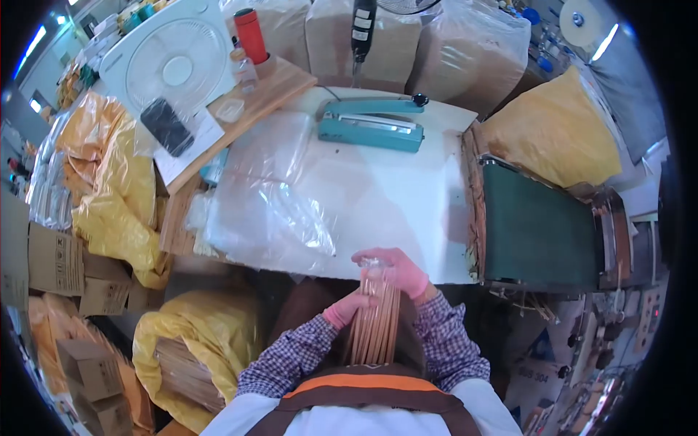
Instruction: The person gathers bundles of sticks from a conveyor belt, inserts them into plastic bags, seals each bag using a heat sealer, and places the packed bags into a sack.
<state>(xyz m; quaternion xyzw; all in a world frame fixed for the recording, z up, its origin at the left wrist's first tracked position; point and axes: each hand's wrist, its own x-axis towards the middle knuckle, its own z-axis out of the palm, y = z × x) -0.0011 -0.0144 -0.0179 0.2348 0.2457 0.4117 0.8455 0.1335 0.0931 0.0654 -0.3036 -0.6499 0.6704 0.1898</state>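
Note:
A bundle of thin brown sticks point(376, 327) in a clear plastic bag stands roughly upright against my lap, just off the table's front edge. My left hand point(349, 310), in a pink glove, is wrapped round the bundle's side. Over the bag's gathered top end, my right hand point(401, 272), gloved the same way, closes on the plastic. On the white table point(385, 211) ahead sits a teal impulse sealer point(372, 126). Flat clear plastic bags point(269, 196) are piled to the left of it.
A wooden shelf point(287, 83) holds a red bottle point(251, 36), a phone point(166, 127) and a white fan point(178, 69). To the right is a green conveyor belt point(538, 225). Lower left, a yellow sack point(240, 320) contains more sticks. Cardboard boxes point(54, 258) stand at far left.

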